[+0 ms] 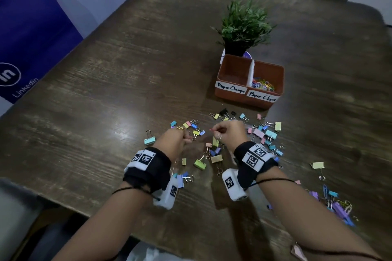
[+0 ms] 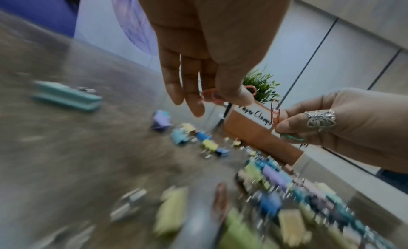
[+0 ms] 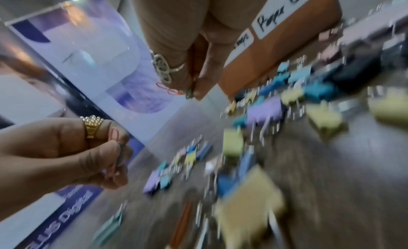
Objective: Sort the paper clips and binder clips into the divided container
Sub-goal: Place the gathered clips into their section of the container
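Left hand (image 1: 179,136): raised over the clip pile, thumb and fingers pinched on a pink paper clip (image 2: 213,97), maybe a blue one tucked in there too, hard to say.
Right hand (image 1: 228,131): also up off the table, pinching a small bunch of paper clips (image 2: 274,116), orange ones plus a green one poking out underneath.
Step in hand: looks like picking the last paper clips out of the mess, possibly pulling linked ones apart, since both pinches sit close together; can't confirm they're actually hooked.
Box (image 1: 220,91): orange, two sections, just beyond the pile in front of a little potted plant (image 1: 244,25).
"Paper Clips" side (image 1: 264,85): right section, already a colourful heap in it.
"Paper Clamps" side (image 1: 233,72): left section, nothing visible inside from the head view.
Binder clips (image 1: 265,133): still all over the dark wooden table (image 1: 106,91), around and under both hands, with another bunch (image 1: 337,203) off by the right forearm.
Progress: roughly half at best, paper clips mostly in, binder clips not started.
Next move: probably carrying both pinches forward and right, over the near wall, and letting go above the right section only.
Watch out: thin wire clips snag on each other and on fingers, so a clean release needs the fingers fully spread; a stray bounce into the left section means fishing it back out.
Wrist views: very blurry, so tiny details stay fuzzy.
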The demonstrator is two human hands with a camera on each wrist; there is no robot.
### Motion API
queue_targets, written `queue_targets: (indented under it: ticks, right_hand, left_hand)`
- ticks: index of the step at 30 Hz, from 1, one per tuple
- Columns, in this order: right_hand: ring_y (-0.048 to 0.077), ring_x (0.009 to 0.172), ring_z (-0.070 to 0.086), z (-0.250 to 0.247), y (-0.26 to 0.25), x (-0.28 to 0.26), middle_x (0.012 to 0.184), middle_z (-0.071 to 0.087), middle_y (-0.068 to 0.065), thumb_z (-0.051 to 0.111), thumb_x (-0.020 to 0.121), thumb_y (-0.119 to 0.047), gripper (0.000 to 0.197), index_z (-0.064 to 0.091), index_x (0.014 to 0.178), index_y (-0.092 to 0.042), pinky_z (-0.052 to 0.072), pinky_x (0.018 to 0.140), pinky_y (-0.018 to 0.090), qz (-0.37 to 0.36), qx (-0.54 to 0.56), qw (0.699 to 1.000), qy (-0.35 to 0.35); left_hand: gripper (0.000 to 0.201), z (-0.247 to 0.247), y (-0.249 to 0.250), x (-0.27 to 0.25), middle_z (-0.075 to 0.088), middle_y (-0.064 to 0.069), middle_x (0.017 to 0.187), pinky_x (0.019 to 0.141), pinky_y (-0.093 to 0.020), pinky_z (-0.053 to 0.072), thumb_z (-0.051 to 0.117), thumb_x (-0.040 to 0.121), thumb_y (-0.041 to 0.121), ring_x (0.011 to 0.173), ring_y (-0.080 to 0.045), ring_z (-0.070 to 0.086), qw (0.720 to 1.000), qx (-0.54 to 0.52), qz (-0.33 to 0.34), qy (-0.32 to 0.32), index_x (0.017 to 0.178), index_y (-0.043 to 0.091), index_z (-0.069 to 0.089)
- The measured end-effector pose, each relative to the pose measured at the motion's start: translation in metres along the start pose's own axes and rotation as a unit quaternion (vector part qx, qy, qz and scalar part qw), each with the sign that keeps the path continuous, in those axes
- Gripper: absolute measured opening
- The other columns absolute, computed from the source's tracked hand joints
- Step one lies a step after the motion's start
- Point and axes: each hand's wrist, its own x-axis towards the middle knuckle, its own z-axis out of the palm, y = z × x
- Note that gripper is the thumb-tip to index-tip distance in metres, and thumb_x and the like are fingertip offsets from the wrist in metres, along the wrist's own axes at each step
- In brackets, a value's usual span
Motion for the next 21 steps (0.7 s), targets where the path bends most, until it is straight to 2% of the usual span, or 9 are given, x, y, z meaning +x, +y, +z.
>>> queue_targets:
  ticks: [2, 5, 7, 9, 12, 15, 18, 21]
  right_hand:
    - [0.014, 0.084, 0.063, -0.028, 0.005, 0.012, 0.092, 0.071, 0.007, 0.065, 0.082, -0.003, 0.014, 0.073, 0.093, -0.006, 0.050, 0.082, 0.023, 0.000, -0.003, 0.998, 0.058]
    - [0.010, 0.079, 0.059, -0.074, 0.016, 0.038, 0.089, 0.069, 0.005, 0.065, 0.081, -0.001, 0.014, 0.072, 0.092, -0.005, 0.048, 0.079, 0.020, 0.027, 0.033, 0.987, 0.154]
    - [0.013, 0.082, 0.062, -0.101, 0.026, 0.063, 0.089, 0.069, 0.004, 0.066, 0.080, -0.001, 0.012, 0.073, 0.089, -0.005, 0.050, 0.082, 0.022, 0.041, 0.022, 0.975, 0.217]
    - [0.019, 0.087, 0.064, -0.121, 0.039, 0.091, 0.092, 0.070, 0.006, 0.064, 0.081, -0.003, 0.013, 0.073, 0.089, -0.007, 0.050, 0.087, 0.025, 0.057, -0.028, 0.966, 0.251]
    - [0.021, 0.098, 0.062, -0.139, 0.064, 0.121, 0.102, 0.070, 0.010, 0.058, 0.085, -0.001, 0.019, 0.073, 0.096, -0.006, 0.046, 0.093, 0.025, 0.100, -0.087, 0.972, 0.195]
    - [0.025, 0.104, 0.060, -0.140, 0.084, 0.126, 0.107, 0.069, 0.012, 0.057, 0.088, -0.005, 0.022, 0.071, 0.104, -0.007, 0.043, 0.097, 0.028, 0.076, -0.126, 0.980, 0.131]
    - [0.028, 0.102, 0.059, -0.137, 0.090, 0.114, 0.106, 0.067, 0.014, 0.058, 0.086, -0.005, 0.024, 0.069, 0.108, -0.005, 0.038, 0.091, 0.024, 0.013, -0.125, 0.981, 0.146]
    - [0.028, 0.101, 0.058, -0.128, 0.090, 0.090, 0.107, 0.064, 0.013, 0.061, 0.084, -0.006, 0.026, 0.067, 0.109, -0.004, 0.039, 0.090, 0.025, -0.018, -0.089, 0.977, 0.193]
  left_hand:
    - [0.009, -0.007, 0.027, 0.024, 0.061, 0.002, 0.099, 0.084, -0.020, 0.044, 0.052, 0.093, 0.014, 0.088, -0.007, 0.055, 0.999, -0.014, 0.042, 0.031, 0.088, 0.014, 0.059]
    - [0.010, -0.020, 0.080, 0.064, 0.060, -0.003, 0.106, 0.085, -0.018, 0.042, 0.054, 0.092, 0.013, 0.094, -0.011, 0.056, 0.996, -0.057, 0.056, 0.051, 0.095, 0.006, 0.062]
    - [0.015, -0.026, 0.116, 0.091, 0.059, -0.005, 0.104, 0.083, -0.019, 0.041, 0.057, 0.090, 0.013, 0.093, -0.014, 0.055, 0.992, -0.082, 0.070, 0.058, 0.099, 0.002, 0.063]
    - [0.016, -0.026, 0.145, 0.118, 0.062, -0.009, 0.105, 0.086, -0.026, 0.045, 0.061, 0.088, 0.015, 0.097, -0.021, 0.058, 0.990, -0.091, 0.086, 0.067, 0.098, 0.003, 0.063]
    - [0.011, -0.019, 0.173, 0.156, 0.067, -0.011, 0.098, 0.085, -0.033, 0.049, 0.067, 0.083, 0.013, 0.094, -0.024, 0.063, 0.985, -0.114, 0.096, 0.084, 0.090, 0.005, 0.066]
    - [0.014, -0.006, 0.191, 0.185, 0.069, -0.012, 0.099, 0.089, -0.032, 0.048, 0.066, 0.084, 0.013, 0.096, -0.024, 0.063, 0.982, -0.077, 0.144, 0.093, 0.094, 0.005, 0.070]
    - [0.025, 0.007, 0.195, 0.194, 0.063, -0.012, 0.117, 0.096, -0.035, 0.043, 0.055, 0.091, 0.012, 0.112, -0.027, 0.055, 0.975, 0.033, 0.211, 0.063, 0.111, 0.004, 0.067]
    - [0.027, 0.009, 0.179, 0.173, 0.052, -0.006, 0.132, 0.098, -0.040, 0.040, 0.057, 0.088, 0.013, 0.122, -0.027, 0.042, 0.952, 0.086, 0.272, 0.112, 0.113, 0.005, 0.067]
